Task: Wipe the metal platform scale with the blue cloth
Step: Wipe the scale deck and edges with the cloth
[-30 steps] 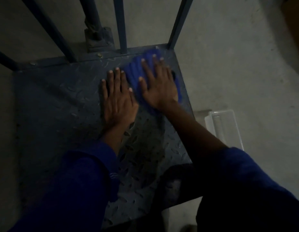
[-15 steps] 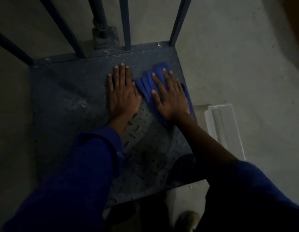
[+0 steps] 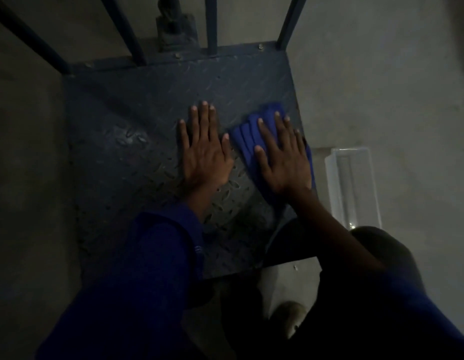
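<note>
The metal platform scale (image 3: 127, 141) is a dark blue chequer-plate deck lying on the floor. On its right side lies the blue cloth (image 3: 247, 135), bunched into folds. My right hand (image 3: 282, 162) presses flat on the cloth, fingers spread, close to the deck's right edge. My left hand (image 3: 203, 154) lies flat on the bare plate just left of the cloth, fingers together and pointing away from me, touching no cloth. Both arms wear blue sleeves.
Dark blue rail bars (image 3: 211, 24) and a post base (image 3: 176, 29) rise from the scale's far edge. A clear plastic container (image 3: 353, 183) lies on the concrete floor (image 3: 381, 87) right of the scale. A shoe (image 3: 288, 320) shows below the near edge.
My right hand has dragged the cloth from the far right corner back toward me along the right edge. My left hand has also come back toward me on the plate.
</note>
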`<move>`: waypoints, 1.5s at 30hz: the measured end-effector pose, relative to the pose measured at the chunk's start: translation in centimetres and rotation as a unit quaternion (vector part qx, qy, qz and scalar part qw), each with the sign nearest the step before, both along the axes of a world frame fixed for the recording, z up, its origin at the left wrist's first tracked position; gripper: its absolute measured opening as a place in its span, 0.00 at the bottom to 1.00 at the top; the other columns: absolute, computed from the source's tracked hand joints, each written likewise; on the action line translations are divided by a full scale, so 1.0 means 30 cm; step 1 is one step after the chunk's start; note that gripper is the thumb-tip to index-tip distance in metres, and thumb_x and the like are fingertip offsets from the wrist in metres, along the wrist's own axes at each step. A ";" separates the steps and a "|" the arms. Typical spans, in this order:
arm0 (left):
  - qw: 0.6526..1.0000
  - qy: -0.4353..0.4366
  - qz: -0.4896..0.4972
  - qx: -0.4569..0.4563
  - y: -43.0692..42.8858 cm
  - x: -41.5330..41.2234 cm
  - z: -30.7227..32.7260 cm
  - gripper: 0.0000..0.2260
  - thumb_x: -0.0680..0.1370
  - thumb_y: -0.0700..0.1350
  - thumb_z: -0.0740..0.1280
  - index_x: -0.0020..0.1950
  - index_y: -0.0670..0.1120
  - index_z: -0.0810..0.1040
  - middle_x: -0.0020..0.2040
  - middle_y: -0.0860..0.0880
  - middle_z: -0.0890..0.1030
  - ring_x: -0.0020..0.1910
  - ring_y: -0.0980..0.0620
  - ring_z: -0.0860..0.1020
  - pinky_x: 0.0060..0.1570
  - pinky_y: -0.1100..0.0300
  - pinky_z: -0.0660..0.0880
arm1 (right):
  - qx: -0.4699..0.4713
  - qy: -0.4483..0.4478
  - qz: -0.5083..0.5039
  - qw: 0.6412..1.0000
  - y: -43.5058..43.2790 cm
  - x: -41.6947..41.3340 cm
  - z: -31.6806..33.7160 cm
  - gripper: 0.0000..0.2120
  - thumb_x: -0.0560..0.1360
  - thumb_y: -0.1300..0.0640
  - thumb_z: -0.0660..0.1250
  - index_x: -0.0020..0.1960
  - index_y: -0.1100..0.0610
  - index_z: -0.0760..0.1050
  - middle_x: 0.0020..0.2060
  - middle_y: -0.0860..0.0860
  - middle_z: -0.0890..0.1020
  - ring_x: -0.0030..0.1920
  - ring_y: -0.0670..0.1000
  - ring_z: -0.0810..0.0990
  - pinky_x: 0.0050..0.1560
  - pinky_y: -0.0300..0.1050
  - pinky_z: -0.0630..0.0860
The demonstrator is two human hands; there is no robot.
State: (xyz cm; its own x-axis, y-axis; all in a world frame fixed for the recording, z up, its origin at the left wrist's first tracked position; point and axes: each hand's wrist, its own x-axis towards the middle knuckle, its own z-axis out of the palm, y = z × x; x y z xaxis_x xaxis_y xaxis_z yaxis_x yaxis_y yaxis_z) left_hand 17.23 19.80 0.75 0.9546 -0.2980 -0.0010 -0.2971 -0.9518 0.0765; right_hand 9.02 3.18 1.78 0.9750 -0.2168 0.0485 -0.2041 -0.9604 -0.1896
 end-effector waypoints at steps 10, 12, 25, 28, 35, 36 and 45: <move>1.000 0.006 0.000 -0.027 -0.003 0.001 0.013 0.29 0.87 0.54 0.43 0.87 0.44 0.50 0.87 0.45 0.50 0.86 0.45 0.48 0.83 0.39 0.48 | 0.012 -0.015 -0.063 0.998 0.008 0.114 0.013 0.29 0.87 0.40 0.50 0.85 0.47 0.53 0.85 0.55 0.55 0.84 0.58 0.52 0.82 0.60 0.55; 1.000 0.020 -0.007 -0.019 0.001 0.000 0.019 0.29 0.86 0.53 0.42 0.86 0.43 0.50 0.87 0.45 0.50 0.86 0.44 0.49 0.83 0.39 0.49 | 0.010 -0.020 -0.072 0.997 0.046 -0.093 0.018 0.28 0.87 0.42 0.53 0.85 0.46 0.54 0.85 0.54 0.55 0.85 0.57 0.53 0.82 0.60 0.56; 0.999 0.030 -0.044 0.005 0.155 -0.323 0.000 0.30 0.88 0.55 0.43 0.86 0.41 0.46 0.87 0.44 0.47 0.86 0.45 0.46 0.83 0.41 0.50 | 0.009 0.004 -0.046 0.999 0.188 -0.249 0.019 0.28 0.88 0.41 0.49 0.85 0.48 0.53 0.85 0.55 0.53 0.85 0.59 0.52 0.83 0.60 0.54; 0.999 0.027 -0.046 -0.003 0.153 -0.320 -0.009 0.30 0.87 0.56 0.42 0.86 0.42 0.46 0.87 0.44 0.46 0.86 0.45 0.45 0.83 0.40 0.51 | 0.027 0.015 -0.067 0.997 0.111 -0.369 0.010 0.28 0.88 0.40 0.49 0.85 0.45 0.50 0.85 0.53 0.51 0.85 0.57 0.50 0.83 0.59 0.54; 0.999 0.021 -0.034 -0.030 0.146 -0.313 -0.012 0.31 0.87 0.57 0.46 0.87 0.43 0.49 0.87 0.45 0.48 0.86 0.45 0.47 0.83 0.40 0.49 | 0.045 0.009 -0.136 0.990 0.202 -0.155 0.045 0.28 0.87 0.40 0.47 0.85 0.45 0.52 0.85 0.54 0.53 0.85 0.58 0.50 0.83 0.61 0.53; 0.999 0.022 -0.035 -0.032 0.147 -0.310 -0.010 0.31 0.87 0.56 0.46 0.87 0.43 0.49 0.87 0.45 0.49 0.86 0.45 0.47 0.83 0.39 0.50 | 0.046 0.013 -0.102 0.994 0.226 -0.219 0.042 0.28 0.87 0.41 0.48 0.85 0.45 0.52 0.85 0.53 0.53 0.85 0.57 0.50 0.83 0.60 0.52; 0.998 0.013 -0.042 -0.054 0.154 -0.316 -0.016 0.30 0.87 0.57 0.46 0.86 0.43 0.50 0.87 0.45 0.50 0.86 0.45 0.48 0.83 0.39 0.50 | 0.079 0.024 -0.263 0.961 0.069 -0.286 0.049 0.29 0.86 0.37 0.43 0.85 0.43 0.48 0.85 0.56 0.52 0.84 0.59 0.52 0.82 0.64 0.54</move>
State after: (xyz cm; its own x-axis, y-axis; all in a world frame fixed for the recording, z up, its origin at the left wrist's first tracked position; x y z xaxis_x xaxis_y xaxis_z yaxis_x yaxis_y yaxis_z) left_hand 7.76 24.40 0.26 0.9262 -0.3769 0.0104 -0.3721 -0.9093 0.1861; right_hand 0.43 5.26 3.25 0.7289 -0.6813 -0.0680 -0.6656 -0.6818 -0.3036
